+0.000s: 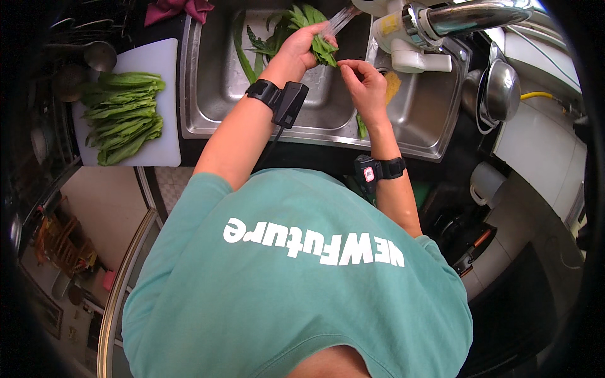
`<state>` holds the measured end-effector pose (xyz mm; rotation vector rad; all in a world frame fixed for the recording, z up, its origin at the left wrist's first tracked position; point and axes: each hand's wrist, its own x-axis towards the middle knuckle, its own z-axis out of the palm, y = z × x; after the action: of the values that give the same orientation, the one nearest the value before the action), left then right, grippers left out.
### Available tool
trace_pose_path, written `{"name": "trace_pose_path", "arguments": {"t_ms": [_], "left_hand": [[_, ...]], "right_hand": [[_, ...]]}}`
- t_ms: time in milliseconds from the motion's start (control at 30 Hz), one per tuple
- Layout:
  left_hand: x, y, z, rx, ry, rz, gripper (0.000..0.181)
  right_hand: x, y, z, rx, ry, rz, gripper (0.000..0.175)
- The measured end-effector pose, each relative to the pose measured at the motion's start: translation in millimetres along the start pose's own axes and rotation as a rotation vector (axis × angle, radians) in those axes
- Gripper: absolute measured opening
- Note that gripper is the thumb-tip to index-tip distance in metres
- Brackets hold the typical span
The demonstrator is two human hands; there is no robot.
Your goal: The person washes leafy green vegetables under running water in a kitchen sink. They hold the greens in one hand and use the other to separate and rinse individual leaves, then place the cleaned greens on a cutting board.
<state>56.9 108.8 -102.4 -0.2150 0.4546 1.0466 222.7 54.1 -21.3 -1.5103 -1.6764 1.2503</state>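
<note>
My left hand (302, 47) holds a bunch of green leafy vegetable (322, 48) over the left basin of a stainless steel sink (203, 94). A stream of water (339, 21) falls from the tap's outlet onto the leaves. Just right of the bunch, my right hand (364, 85) has its thumb and index finger close together at a leaf tip; whether they pinch it I cannot tell. More leaves (269, 45) lie in the left basin. On a white cutting board (171, 104) at the left rests a pile of long green leaves (125, 115).
A chrome and white tap (406, 28) reaches over the sink from the upper right. A yellow sponge (392, 86) and a leaf piece (361, 126) are near the basin divider. Metal pans (501, 92) stand right of the sink. A dark pink cloth (177, 9) lies behind the board.
</note>
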Motion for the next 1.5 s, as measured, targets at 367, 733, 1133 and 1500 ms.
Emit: {"name": "trace_pose_path", "arguments": {"t_ms": [367, 733, 1133, 1500], "left_hand": [[-118.5, 47.3, -14.3, 0.343, 0.212, 0.091, 0.018], [-203.0, 58.4, -36.6, 0.360, 0.415, 0.167, 0.020], [-158.8, 46.8, -21.9, 0.368, 0.330, 0.259, 0.014], [-50.5, 7.6, -16.0, -0.059, 0.284, 0.312, 0.012]], "right_hand": [[36.1, 54.5, 88.1, -0.243, -0.537, 0.244, 0.026], [67.1, 96.6, 259.9, -0.801, -0.786, -0.052, 0.034], [84.7, 69.1, 77.7, 0.788, -0.177, 0.726, 0.018], [35.6, -14.5, 2.1, 0.723, -0.163, 0.576, 0.009]]}}
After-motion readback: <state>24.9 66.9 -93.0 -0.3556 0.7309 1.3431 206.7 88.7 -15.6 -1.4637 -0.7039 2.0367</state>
